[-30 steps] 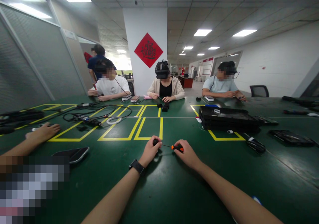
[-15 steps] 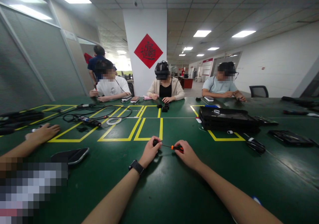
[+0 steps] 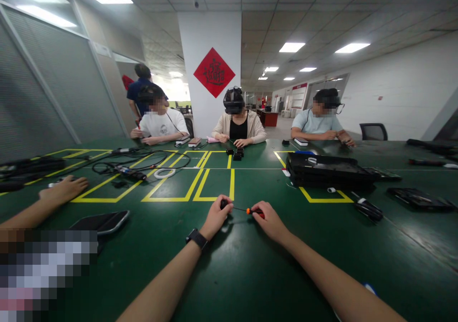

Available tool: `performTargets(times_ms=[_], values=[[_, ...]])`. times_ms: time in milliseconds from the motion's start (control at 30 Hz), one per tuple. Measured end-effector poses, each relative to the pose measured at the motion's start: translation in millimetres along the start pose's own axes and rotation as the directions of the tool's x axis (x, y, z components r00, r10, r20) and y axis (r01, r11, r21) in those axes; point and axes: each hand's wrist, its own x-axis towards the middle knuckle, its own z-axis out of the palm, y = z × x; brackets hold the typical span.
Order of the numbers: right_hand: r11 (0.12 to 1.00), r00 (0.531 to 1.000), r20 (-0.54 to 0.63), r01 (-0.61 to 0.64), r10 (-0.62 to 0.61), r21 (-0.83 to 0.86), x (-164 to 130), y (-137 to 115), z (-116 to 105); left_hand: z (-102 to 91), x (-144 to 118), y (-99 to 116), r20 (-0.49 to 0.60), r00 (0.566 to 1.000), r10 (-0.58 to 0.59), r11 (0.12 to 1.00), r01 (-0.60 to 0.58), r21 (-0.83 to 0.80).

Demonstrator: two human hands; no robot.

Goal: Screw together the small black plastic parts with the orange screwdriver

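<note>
While the left hand (image 3: 215, 215) is closed around a small black part (image 3: 223, 203) low over the green worktop (image 3: 250, 274), the right hand (image 3: 269, 220) pinches the orange handle of a little screwdriver (image 3: 250, 211), its thin tip pointing at that part. To do this well, keep the tip straight in line, hold the part steady, and turn slowly. A black phone (image 3: 103, 221) lies well apart.
</note>
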Motion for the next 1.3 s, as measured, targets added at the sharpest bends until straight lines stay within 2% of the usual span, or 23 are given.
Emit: performTargets(times_ms=[167, 400, 667, 867, 1167, 1300], values=[[1.0, 1.0, -0.005, 0.025, -0.025, -0.002, -1.3, -1.4, -0.1, -0.2, -1.1, 3.6, -0.001, 1.0, -0.014, 1.0, 0.014, -0.009], [0.999, 0.999, 0.009, -0.036, 0.036, -0.013, 0.0, 1.2, 2.6, 0.0, -1.3, 6.2, -0.002, 1.0, -0.029, 0.999, 0.028, -0.035], [1.0, 1.0, 0.008, 0.011, -0.011, -0.006, -0.4, -1.6, 0.1, 0.1, -0.9, 2.8, -0.005, 1.0, -0.004, 1.0, 0.004, -0.003], [0.999, 0.999, 0.008, -0.048, 0.048, 0.0, -0.6, 0.2, 1.8, 0.0, -1.6, 4.9, 0.0, 1.0, -0.009, 1.0, 0.009, 0.004], [1.0, 1.0, 0.006, -0.009, 0.009, -0.005, -0.9, -3.1, -0.7, 0.2, -1.2, 7.0, -0.011, 1.0, -0.019, 1.0, 0.019, -0.008], [0.999, 0.999, 0.003, -0.039, 0.039, -0.006, -0.7, -2.8, 0.6, 0.7, -1.5, 8.7, -0.025, 0.999, -0.035, 0.999, 0.034, -0.019]])
